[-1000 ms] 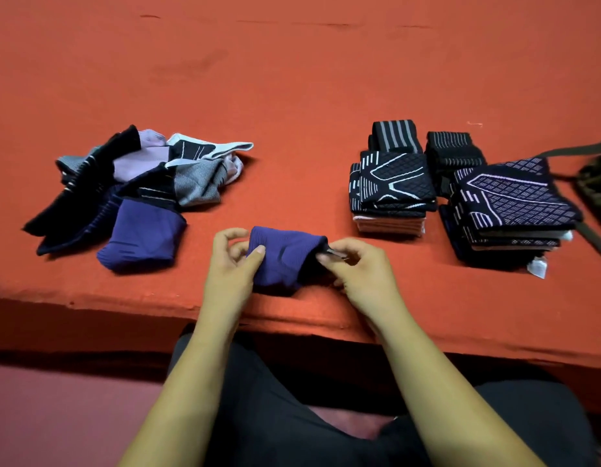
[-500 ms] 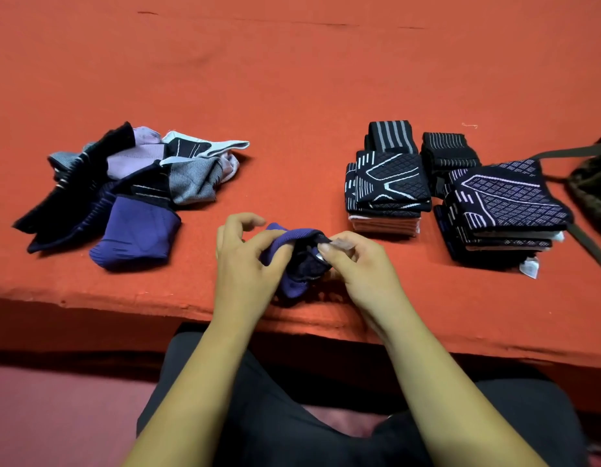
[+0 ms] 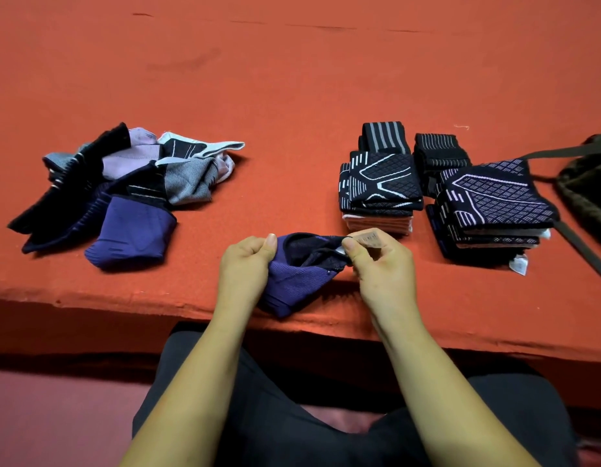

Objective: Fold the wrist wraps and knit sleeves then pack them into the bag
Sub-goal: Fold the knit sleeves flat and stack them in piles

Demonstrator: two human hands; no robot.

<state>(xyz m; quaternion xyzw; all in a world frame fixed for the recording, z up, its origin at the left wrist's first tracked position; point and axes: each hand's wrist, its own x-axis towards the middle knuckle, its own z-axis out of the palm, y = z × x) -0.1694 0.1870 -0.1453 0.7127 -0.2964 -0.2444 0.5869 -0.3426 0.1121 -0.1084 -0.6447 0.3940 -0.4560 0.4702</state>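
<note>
A purple knit sleeve point(image 3: 297, 278) hangs stretched between my hands at the table's front edge, its dark opening facing up. My left hand point(image 3: 245, 267) pinches its left rim. My right hand point(image 3: 381, 264) pinches the right rim together with a small label. An unfolded heap of sleeves and wraps point(image 3: 124, 193) lies on the left. Two folded stacks stand on the right: one topped by a black sleeve with white lines point(image 3: 381, 183), one by a dark sleeve with lilac lines point(image 3: 498, 197). Rolled striped wraps point(image 3: 385, 136) sit behind them. The dark bag point(image 3: 585, 187) is at the far right.
The orange cloth-covered table point(image 3: 292, 79) stretches far back. Its front edge runs just below my hands. The bag's strap point(image 3: 582, 251) trails toward the front right. My lap in dark trousers is under the table edge.
The sleeve went from a folded bundle on the table to being opened and pulled wide between both hands. My hands moved apart and the label became visible at my right thumb.
</note>
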